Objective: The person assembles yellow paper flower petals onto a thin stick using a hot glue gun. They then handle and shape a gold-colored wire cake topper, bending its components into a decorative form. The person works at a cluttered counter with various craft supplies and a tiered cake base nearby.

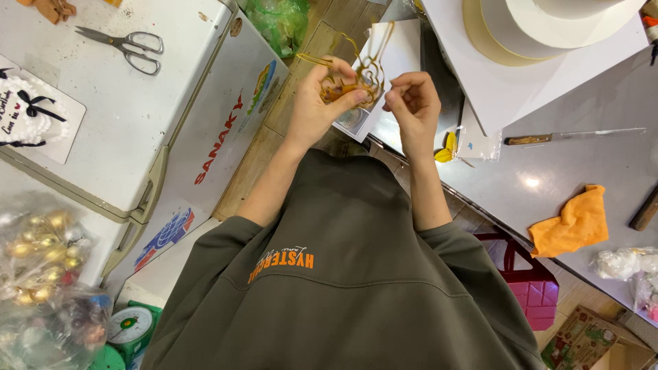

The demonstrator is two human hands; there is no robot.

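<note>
While both hands hover mid-air above the floor gap, left hand pinches a gold wire topper, right hand fingers pinched beside it. Scissors lie left; knife and orange cloth sit on the bench right.

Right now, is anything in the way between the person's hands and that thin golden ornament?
Nothing visible. The left hand already pinches the golden ornament at its lower part, and the right hand has its fingertips right beside it, over the white sheet. Whether the right hand touches it is unclear.
</note>
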